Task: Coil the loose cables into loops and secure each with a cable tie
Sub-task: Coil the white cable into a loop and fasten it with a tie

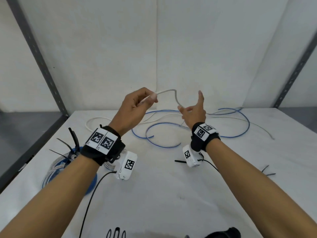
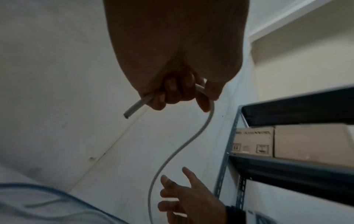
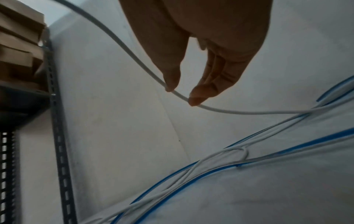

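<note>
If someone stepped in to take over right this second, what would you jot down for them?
Left hand: grips the white cable near its cut end, lifted above the table.
Right hand: open, thumb and fingertips touching the same cable further along, not gripping it.
Done: one coiled bundle with black ties sits at the left.
Left: coil this white cable, then the loose blue cable still sprawled on the table; tie each. Spare cable ties lie at the right.
</note>
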Motion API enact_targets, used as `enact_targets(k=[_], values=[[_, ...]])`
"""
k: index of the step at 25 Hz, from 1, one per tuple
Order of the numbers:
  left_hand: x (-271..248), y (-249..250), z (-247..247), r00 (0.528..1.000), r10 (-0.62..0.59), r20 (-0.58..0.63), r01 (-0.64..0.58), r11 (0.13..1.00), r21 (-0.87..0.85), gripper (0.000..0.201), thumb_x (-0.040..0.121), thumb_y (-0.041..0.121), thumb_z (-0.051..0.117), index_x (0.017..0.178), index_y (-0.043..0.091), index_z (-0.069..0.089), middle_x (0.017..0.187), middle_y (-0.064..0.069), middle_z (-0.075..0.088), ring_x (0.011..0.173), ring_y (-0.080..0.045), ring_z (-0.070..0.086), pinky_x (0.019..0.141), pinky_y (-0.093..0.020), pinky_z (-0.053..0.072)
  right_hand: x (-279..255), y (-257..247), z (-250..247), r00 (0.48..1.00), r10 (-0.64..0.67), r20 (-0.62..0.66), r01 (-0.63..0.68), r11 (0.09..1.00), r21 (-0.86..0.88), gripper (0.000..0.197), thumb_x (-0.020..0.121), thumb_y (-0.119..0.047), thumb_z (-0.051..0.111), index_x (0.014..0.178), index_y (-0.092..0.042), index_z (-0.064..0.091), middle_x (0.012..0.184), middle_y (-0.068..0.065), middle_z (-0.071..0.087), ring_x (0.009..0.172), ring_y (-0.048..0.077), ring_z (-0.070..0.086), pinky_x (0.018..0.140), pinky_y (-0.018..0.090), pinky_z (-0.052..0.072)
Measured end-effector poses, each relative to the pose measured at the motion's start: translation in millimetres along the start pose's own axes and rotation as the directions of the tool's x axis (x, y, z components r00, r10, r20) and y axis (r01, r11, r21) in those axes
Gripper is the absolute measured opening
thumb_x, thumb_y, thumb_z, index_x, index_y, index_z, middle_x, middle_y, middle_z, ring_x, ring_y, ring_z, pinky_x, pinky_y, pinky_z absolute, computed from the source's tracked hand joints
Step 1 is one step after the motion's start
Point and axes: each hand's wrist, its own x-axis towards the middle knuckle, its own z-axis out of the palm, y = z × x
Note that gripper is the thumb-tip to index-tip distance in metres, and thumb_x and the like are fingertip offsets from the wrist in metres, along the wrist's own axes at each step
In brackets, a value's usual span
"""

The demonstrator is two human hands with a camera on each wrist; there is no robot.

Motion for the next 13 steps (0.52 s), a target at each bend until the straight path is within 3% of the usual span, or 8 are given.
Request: enact_targets(k=[2, 3, 5, 7, 10, 13], values=[[-6.1, 14.3, 4.0, 0.990, 0.061, 0.124, -0.059, 0.998, -0.023, 0.027, 0.100, 0.033, 0.060, 0.088, 0.010, 0.067, 0.079, -0.015, 0.061, 0.068, -0.013, 0.046, 0.066, -0.023, 0.039, 5.0, -0.4, -4.5, 0.995, -0.062, 0.079, 0.069, 0.993, -0.093, 0.073, 0.090, -0.038, 0.073, 0.152, -0.030, 0.036, 0.100, 0.004, 0.072, 0.096, 0.022, 0.067, 0.086, 0.028, 0.044], [-8.4, 19.7, 7.9, 0.982, 0.079, 0.169, -0.072, 0.996, -0.053, 0.024, 0.100, 0.030, 0.060, 0.088, 0.011, 0.067, 0.078, -0.016, 0.059, 0.068, -0.012, 0.045, 0.066, -0.021, 0.039, 7.0, 0.8, -5.7, 0.990, -0.070, 0.119, 0.089, 0.983, -0.161, 0.060, 0.093, -0.038, 0.071, 0.146, -0.024, 0.047, 0.110, 0.007, 0.071, 0.104, 0.023, 0.065, 0.087, 0.029, 0.042], [-8.4, 27.4, 12.6, 0.979, 0.109, 0.171, -0.084, 0.986, -0.145, 0.020, 0.102, 0.026, 0.058, 0.087, 0.016, 0.066, 0.071, -0.008, 0.051, 0.063, -0.009, 0.040, 0.064, -0.019, 0.039, 12.1, 10.6, -7.1, 0.988, -0.039, 0.146, 0.077, 0.961, -0.267, 0.050, 0.097, -0.038, 0.064, 0.140, -0.014, 0.053, 0.127, 0.013, 0.065, 0.120, 0.029, 0.060, 0.095, 0.033, 0.042], [-1.3, 29.7, 12.4, 0.992, 0.091, 0.091, -0.062, 0.957, -0.282, 0.018, 0.103, 0.028, 0.054, 0.089, 0.020, 0.062, 0.065, -0.003, 0.038, 0.059, -0.012, 0.032, 0.059, -0.021, 0.036, 18.0, 24.7, -12.8, 0.986, 0.092, 0.139, -0.037, 0.933, -0.358, 0.049, 0.102, -0.038, 0.055, 0.141, -0.009, 0.051, 0.139, 0.016, 0.059, 0.129, 0.034, 0.054, 0.102, 0.036, 0.041], [6.2, 19.7, 8.3, 0.999, -0.029, -0.039, 0.009, 0.900, -0.436, 0.020, 0.104, 0.030, 0.046, 0.088, 0.021, 0.053, 0.065, 0.002, 0.028, 0.057, -0.015, 0.022, 0.056, -0.024, 0.030, 23.1, 34.3, -23.5, 0.964, 0.258, 0.063, -0.206, 0.875, -0.438, 0.051, 0.108, -0.040, 0.037, 0.131, 0.000, 0.059, 0.135, 0.024, 0.060, 0.125, 0.042, 0.055, 0.097, 0.039, 0.043], [2.4, 5.7, 13.5, 0.990, -0.030, -0.140, -0.019, 0.941, -0.337, 0.026, 0.107, 0.030, 0.043, 0.083, 0.023, 0.050, 0.069, -0.002, 0.032, 0.058, -0.016, 0.025, 0.055, -0.029, 0.030, 30.3, 17.7, -24.3, 0.994, 0.105, -0.023, -0.108, 0.980, -0.166, 0.051, 0.110, -0.040, 0.031, 0.115, -0.004, 0.067, 0.120, 0.022, 0.069, 0.113, 0.039, 0.062, 0.099, 0.044, 0.048]])
